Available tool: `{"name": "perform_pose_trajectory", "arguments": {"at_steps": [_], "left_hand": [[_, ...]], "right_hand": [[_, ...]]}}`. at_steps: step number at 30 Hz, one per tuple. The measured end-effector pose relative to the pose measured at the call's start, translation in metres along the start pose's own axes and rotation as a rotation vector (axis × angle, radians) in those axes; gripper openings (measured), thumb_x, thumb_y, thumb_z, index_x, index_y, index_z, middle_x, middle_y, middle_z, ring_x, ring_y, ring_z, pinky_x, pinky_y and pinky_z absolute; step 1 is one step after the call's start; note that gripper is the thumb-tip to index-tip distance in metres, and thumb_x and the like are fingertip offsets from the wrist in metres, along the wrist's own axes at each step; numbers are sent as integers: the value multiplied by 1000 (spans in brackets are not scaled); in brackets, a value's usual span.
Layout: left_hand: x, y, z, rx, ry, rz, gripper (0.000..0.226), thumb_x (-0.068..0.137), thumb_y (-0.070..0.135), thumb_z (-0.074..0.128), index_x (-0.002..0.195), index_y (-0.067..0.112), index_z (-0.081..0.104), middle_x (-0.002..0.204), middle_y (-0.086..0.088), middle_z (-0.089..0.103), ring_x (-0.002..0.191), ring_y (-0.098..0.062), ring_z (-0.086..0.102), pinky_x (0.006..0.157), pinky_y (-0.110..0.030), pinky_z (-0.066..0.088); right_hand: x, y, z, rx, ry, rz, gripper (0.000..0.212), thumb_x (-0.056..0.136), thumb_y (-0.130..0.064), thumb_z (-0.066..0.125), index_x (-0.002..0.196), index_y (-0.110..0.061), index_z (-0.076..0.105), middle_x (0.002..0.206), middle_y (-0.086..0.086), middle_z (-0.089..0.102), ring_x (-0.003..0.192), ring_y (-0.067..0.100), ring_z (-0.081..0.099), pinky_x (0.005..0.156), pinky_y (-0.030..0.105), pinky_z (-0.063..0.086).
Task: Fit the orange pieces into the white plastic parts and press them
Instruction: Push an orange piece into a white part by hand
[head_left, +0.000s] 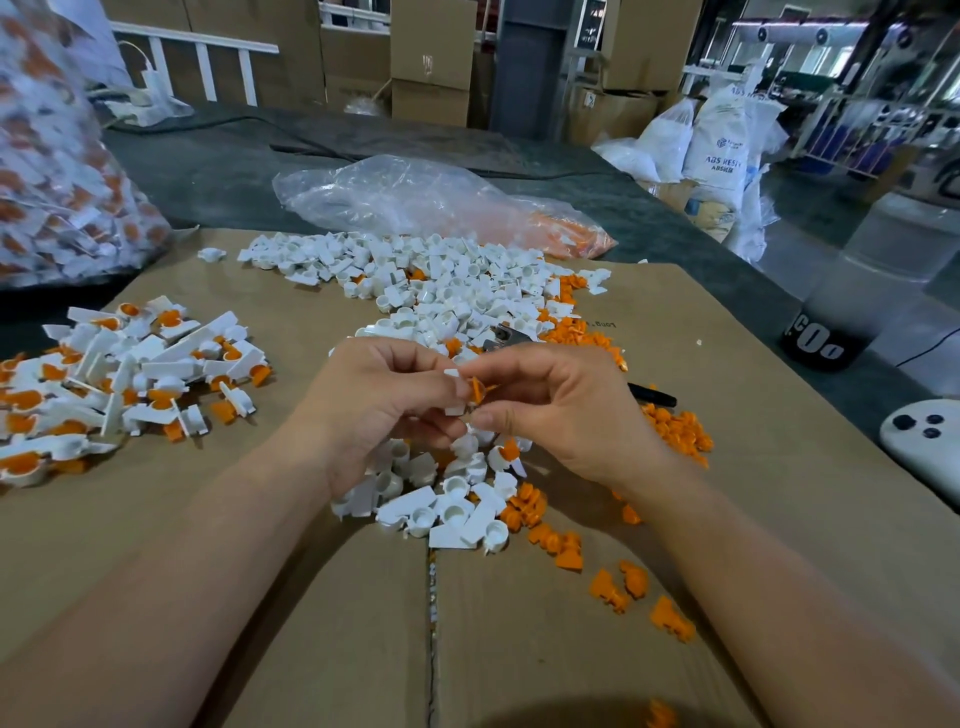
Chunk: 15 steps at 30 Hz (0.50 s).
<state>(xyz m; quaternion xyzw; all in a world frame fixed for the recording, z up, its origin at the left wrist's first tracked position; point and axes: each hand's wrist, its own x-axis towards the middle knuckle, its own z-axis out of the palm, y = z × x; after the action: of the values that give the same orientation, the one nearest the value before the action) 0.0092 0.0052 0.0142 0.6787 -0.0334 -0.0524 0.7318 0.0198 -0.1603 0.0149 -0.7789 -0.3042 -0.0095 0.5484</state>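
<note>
A pile of fitted pieces (119, 374) lies left; many loose white parts (441, 291) remain. Left hand (374, 410) pinches a white part (455, 395), right hand (561, 410) pinches an orange piece (477, 391).

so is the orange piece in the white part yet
Not seated: the orange piece, pinched by the right hand, sticks out beside the white part in the left hand.

Bare cardboard (800, 493) at 4 o'clock leaves passage. White parts (457, 280) block 12 o'clock, and an orange-and-white pile (104, 374) blocks 9.
</note>
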Motion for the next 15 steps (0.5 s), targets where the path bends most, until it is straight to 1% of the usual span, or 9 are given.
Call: {"name": "perform_pose_trajectory", "arguments": {"at_steps": [3, 4, 7, 8, 11, 13, 15], "left_hand": [[-1, 1, 1, -49, -17, -36, 5, 54, 7, 71, 53, 9, 66, 53, -12, 62, 43, -17, 58, 41, -20, 47], [-1, 1, 1, -70, -11, -45, 5, 52, 9, 70, 54, 8, 65, 53, -12, 61, 43, -16, 58, 40, -20, 46], [2, 3, 0, -127, 23, -63, 13, 52, 8, 68, 61, 1, 62, 50, -8, 59, 41, -14, 57, 37, -18, 45], [2, 4, -1, -139, 28, -68, 14, 52, 7, 67, 63, 0, 60, 48, -7, 58, 40, -14, 57, 37, -18, 45], [2, 3, -1, -145, 34, -79, 19, 52, 7, 68, 66, -2, 61, 51, -9, 60, 40, -14, 57, 37, -17, 45], [2, 3, -1, -136, 29, -82, 21, 52, 7, 68, 69, -4, 61, 53, -10, 61, 41, -13, 57, 38, -18, 46], [1, 3, 0, -119, 19, -89, 21, 53, 7, 68, 70, -4, 61, 53, -11, 62, 42, -14, 58, 38, -18, 46]], "right_hand": [[0, 2, 1, -12, 22, -23, 35, 74, -2, 71, 91, -33, 66, 83, -12, 71, 82, 8, 69, 78, 23, 54], [1, 3, 1, -20, 29, -14, 35, 73, -2, 71, 92, -32, 65, 85, -10, 70, 83, 9, 69, 79, 24, 54], [2, 7, 1, -43, 33, 23, 35, 73, -3, 72, 95, -29, 63, 93, 4, 70, 86, 12, 68, 82, 28, 55], [3, 7, 2, -48, 32, 24, 35, 73, -3, 72, 94, -30, 63, 93, 5, 70, 87, 12, 68, 83, 28, 55], [3, 6, 1, -57, 30, -2, 34, 75, -3, 71, 93, -30, 64, 91, -2, 70, 87, 10, 68, 82, 28, 55], [3, 6, 1, -57, 48, -28, 34, 75, -3, 71, 96, -29, 64, 92, -7, 69, 87, 9, 68, 83, 30, 55], [2, 6, 2, -61, 59, -58, 37, 76, -4, 70, 97, -33, 63, 92, -12, 68, 87, 10, 68, 83, 31, 55]]}}
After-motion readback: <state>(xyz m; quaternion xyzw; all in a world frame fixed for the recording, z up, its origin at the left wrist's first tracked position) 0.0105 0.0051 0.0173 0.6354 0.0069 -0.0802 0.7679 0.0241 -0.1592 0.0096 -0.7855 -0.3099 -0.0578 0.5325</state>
